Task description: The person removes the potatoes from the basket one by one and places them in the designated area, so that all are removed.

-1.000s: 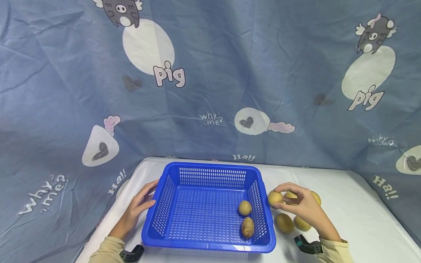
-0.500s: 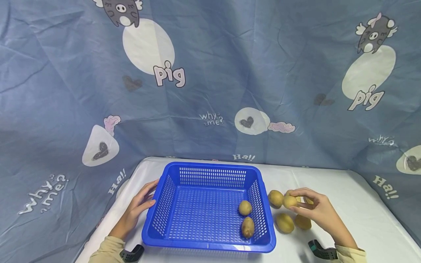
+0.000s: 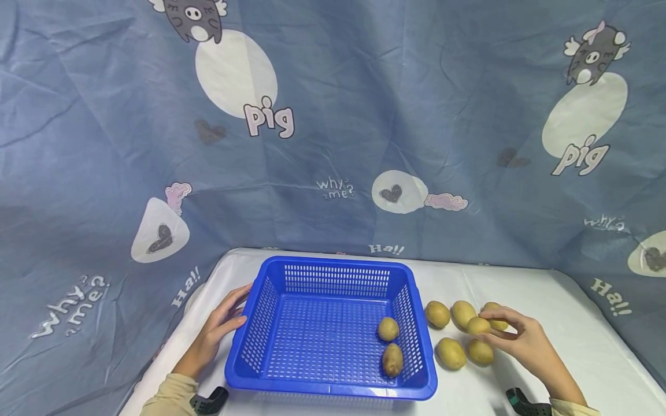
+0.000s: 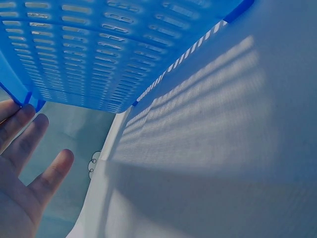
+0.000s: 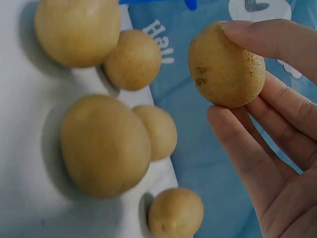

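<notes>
My right hand point(image 3: 520, 338) pinches a potato point(image 3: 478, 325) between thumb and fingertips, over the group of potatoes to the right of the blue basket. In the right wrist view that potato point(image 5: 225, 67) shows two dark eyes on its side. Several other potatoes lie below it, among them a potato point(image 3: 437, 314) beside the basket wall and a potato point(image 3: 451, 353) nearer the front. My left hand point(image 3: 215, 326) rests at the left side of the plastic basket point(image 3: 333, 392), fingers extended and fingertips at its rim. Inside, a round potato point(image 3: 388, 329) and a longer potato point(image 3: 392, 360) lie near the right wall.
A white-covered table point(image 3: 562, 312) extends right of the potatoes. Blue patterned cloth point(image 3: 333, 144) hangs behind it. Each wrist wears a dark band, such as the left band point(image 3: 209, 400).
My right hand has moved right, away from the basket, with the potato pinched in it, passing over the other potatoes. My left hand and the basket have stayed in place.
</notes>
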The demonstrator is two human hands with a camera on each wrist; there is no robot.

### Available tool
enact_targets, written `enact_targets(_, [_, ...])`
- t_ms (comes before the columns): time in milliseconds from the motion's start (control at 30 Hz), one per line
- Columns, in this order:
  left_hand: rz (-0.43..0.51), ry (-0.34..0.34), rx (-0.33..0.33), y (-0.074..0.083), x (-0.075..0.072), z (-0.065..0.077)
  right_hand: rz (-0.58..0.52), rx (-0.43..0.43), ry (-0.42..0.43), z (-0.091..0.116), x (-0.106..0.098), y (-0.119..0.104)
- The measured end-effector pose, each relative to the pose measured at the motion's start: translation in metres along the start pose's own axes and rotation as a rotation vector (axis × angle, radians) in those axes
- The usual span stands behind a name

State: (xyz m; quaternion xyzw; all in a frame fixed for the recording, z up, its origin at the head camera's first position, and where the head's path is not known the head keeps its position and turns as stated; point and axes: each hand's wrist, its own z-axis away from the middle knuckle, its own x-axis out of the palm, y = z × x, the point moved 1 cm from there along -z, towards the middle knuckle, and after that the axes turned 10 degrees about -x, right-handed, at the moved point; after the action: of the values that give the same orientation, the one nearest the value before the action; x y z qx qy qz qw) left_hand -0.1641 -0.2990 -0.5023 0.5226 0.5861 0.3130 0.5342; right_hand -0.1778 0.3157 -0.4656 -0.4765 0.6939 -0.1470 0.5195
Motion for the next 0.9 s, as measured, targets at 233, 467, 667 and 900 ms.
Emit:
enact_targets(233, [0.0, 0.004, 0.001, 0.001, 0.0, 0.001, 0.008, 0.071, 0.003, 0.008, -0.009, 0.013])
enact_targets(467, [0.004, -0.004, 0.005, 0.002, 0.0, 0.0, 0.053, 0.15, 0.0, 0.018, -0.016, 0.024])
enact_targets(667, [-0.003, 0.001, 0.008, 0.0, 0.0, -0.001, 0.108, 0.208, -0.002, 0.027, -0.021, 0.03])
enact_targets(900, [-0.01, 0.007, -0.01, -0.001, -0.001, -0.001, 0.134, 0.297, -0.032, 0.038, -0.023, 0.037])
